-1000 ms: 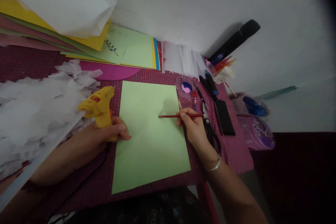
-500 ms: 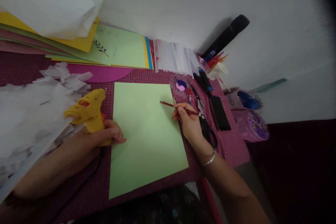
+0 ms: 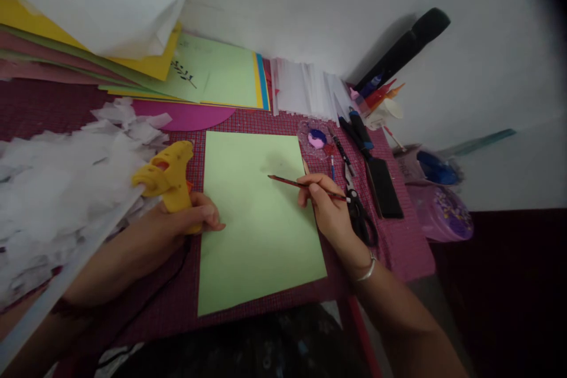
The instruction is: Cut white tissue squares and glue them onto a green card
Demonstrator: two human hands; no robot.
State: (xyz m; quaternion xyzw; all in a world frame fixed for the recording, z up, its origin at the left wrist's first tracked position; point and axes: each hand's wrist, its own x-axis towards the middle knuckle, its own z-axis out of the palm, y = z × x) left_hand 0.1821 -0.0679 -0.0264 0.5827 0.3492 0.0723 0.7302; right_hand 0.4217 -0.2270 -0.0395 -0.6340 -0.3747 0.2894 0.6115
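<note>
A light green sheet of paper (image 3: 257, 254) lies on the red patterned tablecloth. My left hand (image 3: 195, 218) is closed around the handle of a yellow glue gun (image 3: 175, 180), a long white glue stick (image 3: 84, 257) jutting from its back; its fingers touch the sheet's left edge. Over the sheet's right side, my right hand (image 3: 325, 201) pinches a thin dark red pencil or brush (image 3: 286, 181), its tip pointing left above the paper. Whether the tip touches the sheet I cannot tell. Beyond the sheet's upper right corner sits a clear dish (image 3: 317, 139) with blue and pink paint.
White paper scraps (image 3: 57, 189) are heaped at the left. Coloured sheets (image 3: 230, 77) and white strips (image 3: 305, 91) lie at the back. To the right are scissors (image 3: 363, 221), a black phone (image 3: 385, 189) and a pink tub (image 3: 443, 215) beyond the table edge.
The whole view has shifted, so most things appear further right. The tip in my right hand has moved left and slightly nearer over the sheet. My left hand still holds the glue gun.
</note>
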